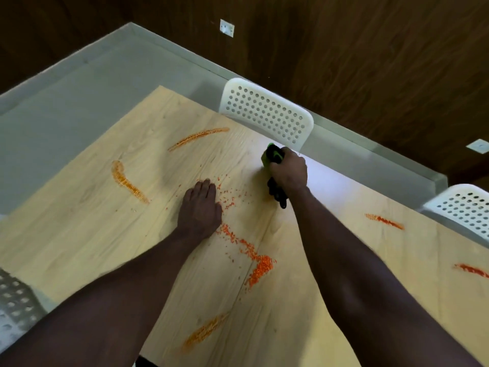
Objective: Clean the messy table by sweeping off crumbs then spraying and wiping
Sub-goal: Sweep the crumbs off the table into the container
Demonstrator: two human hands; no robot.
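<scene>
Orange crumbs (260, 267) lie scattered in a trail across the middle of the light wooden table (87, 234), thickest in a small heap near the centre seam. My left hand (199, 209) lies flat on the table just left of the crumbs, fingers straight. My right hand (289, 172) grips a green and black hand brush (274, 156) near the table's far edge, beyond the crumbs. Several orange smears mark the wood, such as one smear (197, 137) at the back and another smear (127, 181) at the left.
A white perforated chair (267, 112) stands at the far edge behind the brush. A second white chair (463, 210) is at the right, and a third chair (16, 300) shows at the lower left. More orange smears (385, 221) lie on the right side.
</scene>
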